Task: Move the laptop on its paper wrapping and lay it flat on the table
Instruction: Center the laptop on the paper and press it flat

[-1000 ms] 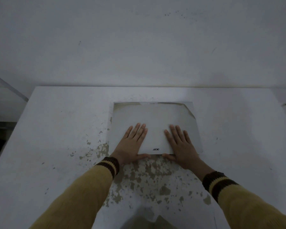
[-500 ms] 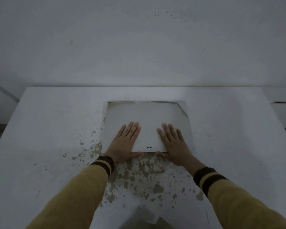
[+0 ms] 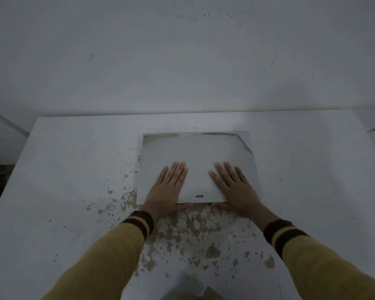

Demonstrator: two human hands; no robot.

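Closed white laptop [image 3: 200, 169] lies flat mid-frame, logo at its near edge, on a pale paper wrapping [image 3: 250, 148] torn along the far edge, curled at upper right.

"acer" logo on laptop [image 3: 198, 167] lid near front edge, reads upside down from head view.

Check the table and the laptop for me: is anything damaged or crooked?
The laptop lies flat and square under both hands. Its paper wrapping is torn and peeled back along the far edge. The table has paint flaked off in patches near the front edge.
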